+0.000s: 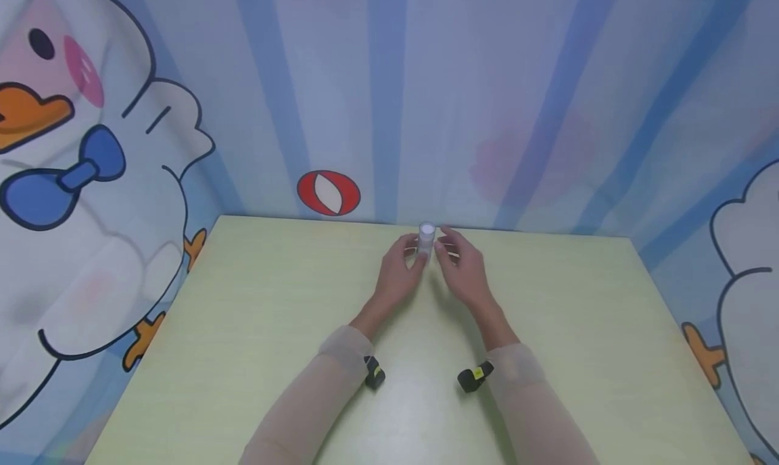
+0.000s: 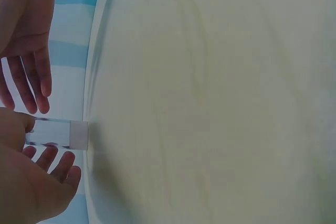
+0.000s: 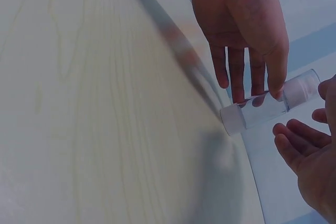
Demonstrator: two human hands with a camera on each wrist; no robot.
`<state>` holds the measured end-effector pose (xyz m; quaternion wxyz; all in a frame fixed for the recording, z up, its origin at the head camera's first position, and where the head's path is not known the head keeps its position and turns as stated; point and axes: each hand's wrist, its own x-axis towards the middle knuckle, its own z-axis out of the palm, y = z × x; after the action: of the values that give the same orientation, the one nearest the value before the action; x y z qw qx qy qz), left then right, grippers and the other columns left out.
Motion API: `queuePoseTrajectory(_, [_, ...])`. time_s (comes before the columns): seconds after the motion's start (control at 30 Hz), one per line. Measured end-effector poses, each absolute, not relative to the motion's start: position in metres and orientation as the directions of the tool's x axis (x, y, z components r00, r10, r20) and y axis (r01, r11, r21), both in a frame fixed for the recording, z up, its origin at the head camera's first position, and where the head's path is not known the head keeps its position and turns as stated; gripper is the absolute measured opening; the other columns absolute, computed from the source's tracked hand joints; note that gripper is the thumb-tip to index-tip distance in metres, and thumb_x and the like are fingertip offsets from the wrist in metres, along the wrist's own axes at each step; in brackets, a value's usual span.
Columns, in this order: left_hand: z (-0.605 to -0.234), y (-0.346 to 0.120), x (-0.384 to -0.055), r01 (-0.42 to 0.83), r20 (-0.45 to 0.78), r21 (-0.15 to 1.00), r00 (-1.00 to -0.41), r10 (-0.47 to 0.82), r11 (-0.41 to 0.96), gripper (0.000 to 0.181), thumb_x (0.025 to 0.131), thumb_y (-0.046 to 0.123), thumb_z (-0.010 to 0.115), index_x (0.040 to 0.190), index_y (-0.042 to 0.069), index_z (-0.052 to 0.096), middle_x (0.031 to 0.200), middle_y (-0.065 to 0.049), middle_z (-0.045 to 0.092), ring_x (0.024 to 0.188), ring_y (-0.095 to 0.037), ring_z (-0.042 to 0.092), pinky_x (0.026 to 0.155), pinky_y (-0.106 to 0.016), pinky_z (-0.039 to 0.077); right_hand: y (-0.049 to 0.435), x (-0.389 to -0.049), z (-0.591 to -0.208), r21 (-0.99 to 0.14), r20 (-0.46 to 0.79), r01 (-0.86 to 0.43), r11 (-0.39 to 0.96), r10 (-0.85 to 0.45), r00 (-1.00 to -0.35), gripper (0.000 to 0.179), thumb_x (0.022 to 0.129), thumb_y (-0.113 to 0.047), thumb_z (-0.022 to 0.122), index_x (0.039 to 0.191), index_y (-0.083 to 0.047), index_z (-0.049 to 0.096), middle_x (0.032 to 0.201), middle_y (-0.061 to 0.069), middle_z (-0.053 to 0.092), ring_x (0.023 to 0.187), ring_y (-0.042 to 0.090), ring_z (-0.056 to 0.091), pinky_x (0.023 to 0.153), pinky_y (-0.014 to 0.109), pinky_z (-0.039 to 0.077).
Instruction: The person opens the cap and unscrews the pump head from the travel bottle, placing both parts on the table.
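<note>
Near the far edge of the table, my left hand holds a small clear cylindrical bottle between thumb and fingers. White parts show at both ends of the bottle in the right wrist view, and clear plastic covers the upper one. Its body looks see-through. Just to the right, my right hand hovers with loosely bent fingers, apart from the bottle in the right wrist view. Whether the bottle's lower end touches the table cannot be told.
A pale wood-grain table spreads beneath both arms. Behind it hangs a blue striped backdrop with a printed duck at left and a red and white ball. Small black devices sit at both wrists.
</note>
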<state>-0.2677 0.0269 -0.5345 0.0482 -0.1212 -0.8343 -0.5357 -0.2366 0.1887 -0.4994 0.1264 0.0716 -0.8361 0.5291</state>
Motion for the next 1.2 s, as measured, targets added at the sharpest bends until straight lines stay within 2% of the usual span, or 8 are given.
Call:
queuePoseTrajectory(0.47, [-0.532, 0.029, -0.274, 0.279, 0.234, 0.869, -0.959, 0.157, 0.408, 0.043, 0.105, 0.028, 0.07, 0.141, 0.008, 0.06, 0.137, -0.01, 0.068, 0.124, -0.023, 0.067, 0.108, -0.032, 0.053, 0.183, -0.24, -0.503, -0.844, 0.31, -0.258, 0.47, 0.035, -0.95, 0.041, 0.107, -0.022, 0.066, 0.141, -0.001, 0.062, 0.127, 0.02, 0.071, 0.119, 0.035, 0.07, 0.101, 0.043, 0.06])
queuePoseTrajectory(0.7, [-0.528, 0.029, -0.274, 0.26, 0.211, 0.871, -0.964, 0.16, 0.417, 0.043, 0.105, 0.032, 0.069, 0.141, 0.01, 0.061, 0.137, -0.01, 0.068, 0.122, -0.025, 0.069, 0.105, -0.037, 0.057, 0.181, -0.24, -0.504, -0.831, 0.322, -0.262, 0.491, 0.04, -0.946, 0.037, 0.107, -0.02, 0.067, 0.138, -0.001, 0.064, 0.128, 0.019, 0.071, 0.118, 0.034, 0.07, 0.098, 0.043, 0.061])
queuePoseTrajectory(1.2, [-0.526, 0.017, -0.269, 0.285, 0.233, 0.877, -0.956, 0.176, 0.387, 0.045, 0.102, 0.039, 0.071, 0.139, 0.013, 0.065, 0.137, -0.007, 0.069, 0.119, -0.024, 0.071, 0.102, -0.037, 0.059, 0.178, -0.233, -0.503, -0.839, 0.348, -0.302, 0.453, 0.019, -0.937, 0.035, 0.105, -0.018, 0.069, 0.136, 0.0, 0.065, 0.129, 0.019, 0.071, 0.117, 0.035, 0.071, 0.097, 0.042, 0.062])
